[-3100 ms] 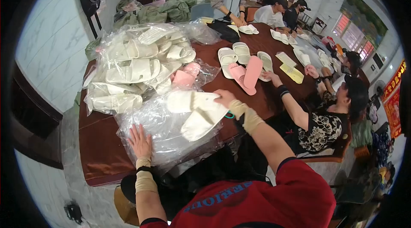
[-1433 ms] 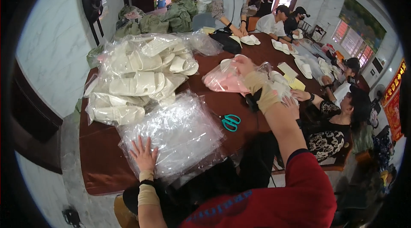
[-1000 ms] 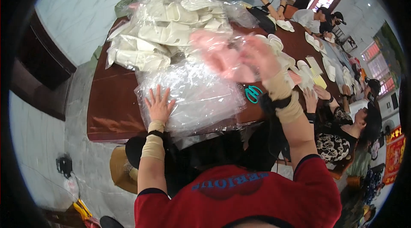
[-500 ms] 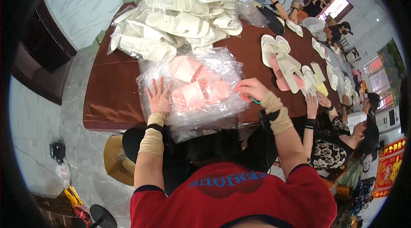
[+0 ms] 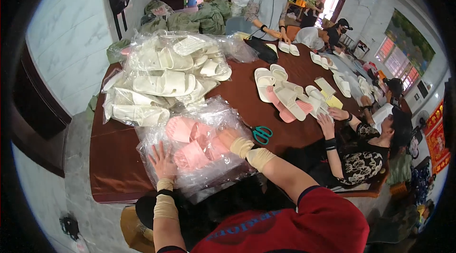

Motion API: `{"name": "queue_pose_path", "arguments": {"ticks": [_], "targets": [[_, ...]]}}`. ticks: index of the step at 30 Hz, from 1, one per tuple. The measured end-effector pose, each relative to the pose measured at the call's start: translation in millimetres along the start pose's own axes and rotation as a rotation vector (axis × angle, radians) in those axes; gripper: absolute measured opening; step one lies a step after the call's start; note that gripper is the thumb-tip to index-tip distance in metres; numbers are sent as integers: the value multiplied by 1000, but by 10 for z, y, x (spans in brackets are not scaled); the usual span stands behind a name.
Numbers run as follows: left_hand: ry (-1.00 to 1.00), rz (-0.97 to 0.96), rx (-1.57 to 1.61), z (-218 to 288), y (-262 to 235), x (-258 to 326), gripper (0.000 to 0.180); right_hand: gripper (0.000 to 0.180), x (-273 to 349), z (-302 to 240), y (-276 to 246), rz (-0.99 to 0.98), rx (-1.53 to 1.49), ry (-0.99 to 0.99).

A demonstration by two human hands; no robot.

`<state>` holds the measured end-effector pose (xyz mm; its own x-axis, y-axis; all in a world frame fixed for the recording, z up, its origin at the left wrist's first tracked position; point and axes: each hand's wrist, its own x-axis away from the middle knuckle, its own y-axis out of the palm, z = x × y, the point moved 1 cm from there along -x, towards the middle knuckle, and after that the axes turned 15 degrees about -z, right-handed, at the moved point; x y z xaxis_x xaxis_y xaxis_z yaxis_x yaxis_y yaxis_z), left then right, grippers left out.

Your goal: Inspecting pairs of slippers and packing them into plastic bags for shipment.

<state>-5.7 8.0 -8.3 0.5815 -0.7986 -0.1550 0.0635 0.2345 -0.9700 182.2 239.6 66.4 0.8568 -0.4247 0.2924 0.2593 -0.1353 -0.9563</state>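
Evidently both hands are busy around a pair of pink slippers (image 5: 190,154), low and left of centre in the frame.
The slippers lie over a stack of clear plastic bags (image 5: 221,113) on the brown-covered surface (image 5: 114,167); the left hand (image 5: 164,162) presses flat there, fingers spread, gripping nothing, while the right hand (image 5: 229,139) reaches the slippers' right side, whether grasping I can't tell; teal-handled scissors (image 5: 262,134) lie just beside it.
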Motion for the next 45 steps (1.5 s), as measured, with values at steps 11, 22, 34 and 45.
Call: {"name": "queue_pose_path", "arguments": {"ticks": [11, 22, 34, 45], "targets": [[13, -25, 13, 21, -78, -26, 51, 48, -7, -16, -140, -246, -84, -12], [27, -104, -33, 40, -132, 12, 60, 54, 422, -388, -581, 8, -142, -146], [36, -55, 21, 210, -63, -251, 66, 49, 108, 643, 423, -72, -1212, -327], [-16, -11, -14, -317, -220, 183, 43, 52, 112, 320, 281, -27, -1182, -196]]}}
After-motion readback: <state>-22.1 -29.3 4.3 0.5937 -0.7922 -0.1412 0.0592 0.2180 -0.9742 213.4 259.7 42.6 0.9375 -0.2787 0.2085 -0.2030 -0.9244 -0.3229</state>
